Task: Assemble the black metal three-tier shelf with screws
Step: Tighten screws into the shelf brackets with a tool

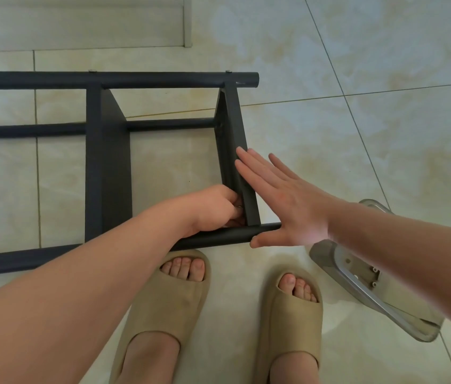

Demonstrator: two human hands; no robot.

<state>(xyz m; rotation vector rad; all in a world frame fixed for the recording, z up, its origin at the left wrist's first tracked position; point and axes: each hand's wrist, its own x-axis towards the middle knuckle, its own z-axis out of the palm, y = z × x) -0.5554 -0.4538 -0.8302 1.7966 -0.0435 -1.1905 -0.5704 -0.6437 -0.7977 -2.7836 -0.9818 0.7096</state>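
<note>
Black metal shelf [108, 162] lies on its side on floor tiles [357, 65], from 9 o'clock to centre. Left hand [216, 209] reaches in from 7 o'clock, fingers curled, pinching a small silvery piece [238, 208] at the inner corner. Right hand [288, 206], from 4 o'clock, presses flat with straight fingers against the end panel [232, 126].

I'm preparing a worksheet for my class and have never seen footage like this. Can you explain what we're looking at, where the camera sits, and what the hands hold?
No machine here: one picture, from a camera worn on the person's head, looking down. A black metal shelf lies sideways on the tiled floor. The left hand pinches a small metal piece, probably a screw, at a corner joint. The right hand presses flat against the end panel. Beige slippers show below.
</note>
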